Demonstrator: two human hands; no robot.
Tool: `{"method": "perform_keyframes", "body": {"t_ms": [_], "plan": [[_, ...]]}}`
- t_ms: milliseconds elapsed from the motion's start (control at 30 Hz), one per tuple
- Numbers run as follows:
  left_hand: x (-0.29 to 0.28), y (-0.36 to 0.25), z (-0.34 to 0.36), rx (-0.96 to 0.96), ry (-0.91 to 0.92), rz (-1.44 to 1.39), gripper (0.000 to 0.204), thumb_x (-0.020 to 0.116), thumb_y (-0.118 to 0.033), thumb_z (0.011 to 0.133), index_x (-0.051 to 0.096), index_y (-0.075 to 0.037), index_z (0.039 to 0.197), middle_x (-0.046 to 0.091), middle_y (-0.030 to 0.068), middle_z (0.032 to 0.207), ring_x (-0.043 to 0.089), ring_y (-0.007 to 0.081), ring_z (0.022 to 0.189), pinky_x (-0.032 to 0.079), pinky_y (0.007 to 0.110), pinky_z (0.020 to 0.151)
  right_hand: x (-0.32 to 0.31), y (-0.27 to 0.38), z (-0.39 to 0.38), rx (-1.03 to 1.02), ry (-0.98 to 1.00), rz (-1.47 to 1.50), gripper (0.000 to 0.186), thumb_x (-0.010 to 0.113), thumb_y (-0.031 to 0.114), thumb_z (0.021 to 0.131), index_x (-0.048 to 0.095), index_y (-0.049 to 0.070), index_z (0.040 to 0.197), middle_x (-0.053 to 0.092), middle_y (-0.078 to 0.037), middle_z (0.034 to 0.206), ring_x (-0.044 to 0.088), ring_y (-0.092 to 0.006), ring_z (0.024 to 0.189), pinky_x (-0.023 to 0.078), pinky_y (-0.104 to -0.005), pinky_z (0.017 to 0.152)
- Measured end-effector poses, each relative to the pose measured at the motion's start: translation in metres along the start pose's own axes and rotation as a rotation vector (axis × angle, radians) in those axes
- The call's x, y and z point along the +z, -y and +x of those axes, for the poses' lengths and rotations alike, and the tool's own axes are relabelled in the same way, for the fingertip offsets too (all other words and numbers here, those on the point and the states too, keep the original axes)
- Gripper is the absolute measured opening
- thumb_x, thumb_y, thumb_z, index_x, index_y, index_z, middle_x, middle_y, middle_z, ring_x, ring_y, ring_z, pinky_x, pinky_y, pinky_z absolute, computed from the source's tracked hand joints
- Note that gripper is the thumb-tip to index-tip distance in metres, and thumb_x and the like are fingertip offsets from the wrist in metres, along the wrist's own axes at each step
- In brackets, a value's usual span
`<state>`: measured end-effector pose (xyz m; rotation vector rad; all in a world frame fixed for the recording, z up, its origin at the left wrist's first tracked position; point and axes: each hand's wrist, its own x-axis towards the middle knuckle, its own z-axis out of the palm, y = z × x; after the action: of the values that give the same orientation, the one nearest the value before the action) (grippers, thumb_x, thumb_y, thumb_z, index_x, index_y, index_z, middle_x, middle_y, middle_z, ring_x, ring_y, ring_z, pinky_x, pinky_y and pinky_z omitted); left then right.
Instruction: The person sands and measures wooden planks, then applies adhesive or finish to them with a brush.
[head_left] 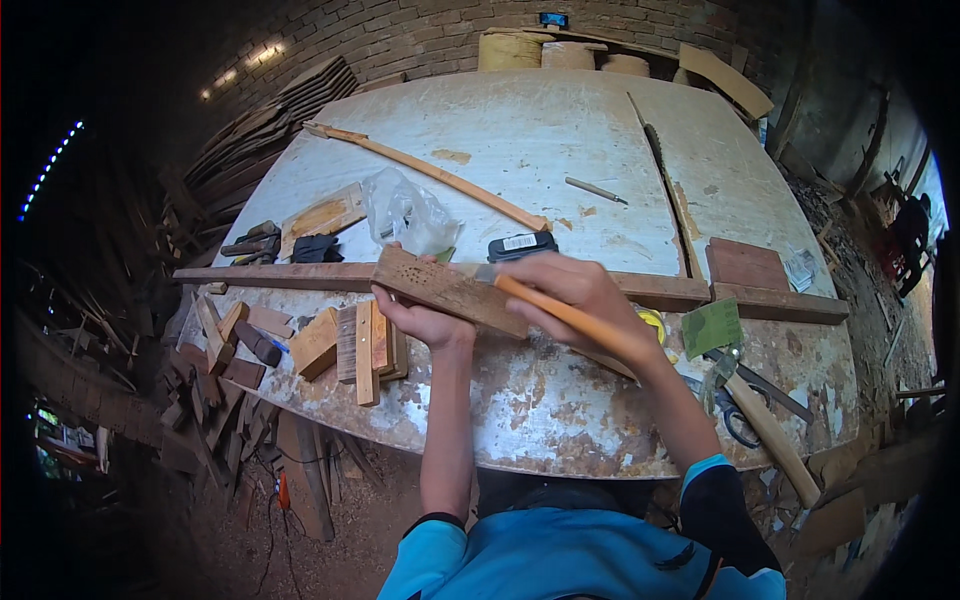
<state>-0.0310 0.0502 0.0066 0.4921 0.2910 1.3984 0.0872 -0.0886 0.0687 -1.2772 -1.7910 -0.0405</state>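
My left hand [420, 318] grips a rough brown wooden block [430, 292], its top face speckled with small dark pits, and holds it at a slant over the workbench [520, 410]. My right hand [590, 305] is closed on an orange wooden-handled tool [545, 312]; its grey metal end [488, 273] lies at the block's upper face, though whether it touches is unclear. Behind both hands a long brown batten [270, 275] runs across the bench, with a black case [522, 248] beyond it. Left of my left hand stand several short wooden pieces [367, 360].
A plastic bag [405, 212], long stick [440, 178] and rod [595, 190] lie at the back. A hammer [765, 425], scissors [738, 418] and green sheet [710, 325] sit at right. Stacked boards [295, 105] and scrap wood [210, 420] crowd the left side.
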Motion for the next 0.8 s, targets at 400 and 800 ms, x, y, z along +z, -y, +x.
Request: {"method": "perform_keyframes", "body": {"t_ms": [400,800], "plan": [[-0.009,-0.003,0.01,-0.12,-0.013,-0.162,0.064,0.046,-0.065,0.079,0.051,-0.006,0.104,0.053,0.0093,0.088,0.054,0.026,0.069,0.046,0.043,0.061,-0.007,0.009,0.001,0.058,0.192,-0.187,0.035,0.067,0.021,0.079,0.063,0.005,0.109,0.067,-0.013,0.089,0.065,-0.0227,0.077,0.051,-0.0307,0.071],[-0.011,-0.008,0.014,-0.147,-0.015,-0.072,0.066,0.05,-0.063,0.076,0.049,-0.003,0.103,0.048,0.0109,0.085,0.049,0.0257,0.072,0.042,0.039,0.066,-0.011,0.004,0.003,0.229,0.328,0.309,0.037,0.065,0.02,0.079,0.06,0.002,0.11,0.065,-0.015,0.096,0.062,-0.0319,0.085,0.05,-0.0359,0.075]]}}
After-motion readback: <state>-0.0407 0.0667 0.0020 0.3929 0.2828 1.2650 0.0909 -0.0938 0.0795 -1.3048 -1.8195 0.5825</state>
